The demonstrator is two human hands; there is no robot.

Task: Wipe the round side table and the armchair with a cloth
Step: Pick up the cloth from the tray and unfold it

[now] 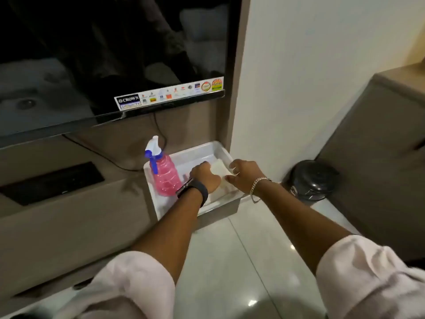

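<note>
Inside tray [161, 210], w/ left grip [203, 174] curled on cloth [221, 169] & right grip [245, 171] at its edge (hold unclear): lift straight up, keep folded, avoid bottle [164, 174].

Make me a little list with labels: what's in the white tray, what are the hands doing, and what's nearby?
tray: white tray on the ledge under the TV
in tray: pink spray bottle, folded white cloth
left hand: fingers curled on the cloth
right hand: at the cloth's right edge, grip unclear
nearby: black bin, right of the tray
</note>
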